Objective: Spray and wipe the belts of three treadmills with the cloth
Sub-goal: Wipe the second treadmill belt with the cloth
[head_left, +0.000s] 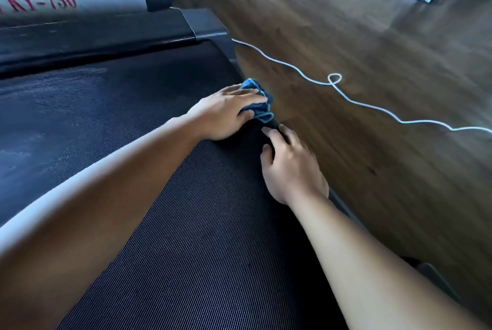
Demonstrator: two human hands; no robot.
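Cloth (263, 110), blue and bunched, lies at the right edge of the treadmill belt (199, 236), pressed down under the flat, outstretched fingers of the left hand (226, 114) (only its far folds show past the fingertips). The right hand (290, 167) rests just nearer on the same edge, close to the cloth but not touching it, fingers loosely bent and holding nothing. A white cable (372, 107) snakes over the wooden floor (372, 36) beside them.

Left hand (226, 112) presses blue cloth (264, 112) on the belt (186, 223) edge, right hand (290, 167) beside.
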